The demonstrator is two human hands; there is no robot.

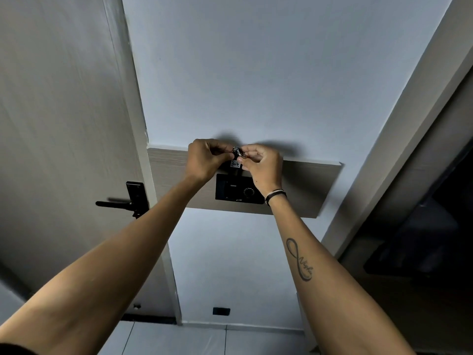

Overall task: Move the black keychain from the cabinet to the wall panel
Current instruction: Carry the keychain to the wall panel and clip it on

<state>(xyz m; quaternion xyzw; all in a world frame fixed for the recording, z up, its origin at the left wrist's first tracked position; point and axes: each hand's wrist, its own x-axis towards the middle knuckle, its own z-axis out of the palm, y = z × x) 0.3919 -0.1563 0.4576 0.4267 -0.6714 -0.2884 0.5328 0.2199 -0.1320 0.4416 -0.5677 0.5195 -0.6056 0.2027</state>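
Observation:
The black keychain (236, 163) hangs between my two hands, a metal ring at its top and a white tag reading 407 on its black fob. My left hand (204, 160) pinches it from the left, and my right hand (261, 166) grips the ring from the right. Both hands are raised against the wooden wall panel (307, 185), just above a black card-slot unit (239, 192) mounted on it. The fob's lower end reaches down to the top of that unit; whether it sits in the slot is hidden by my fingers.
A pale door with a black lever handle (120, 203) stands to the left. A dark cabinet opening (422, 239) lies to the right. A black socket (221, 311) sits low on the white wall above the tiled floor.

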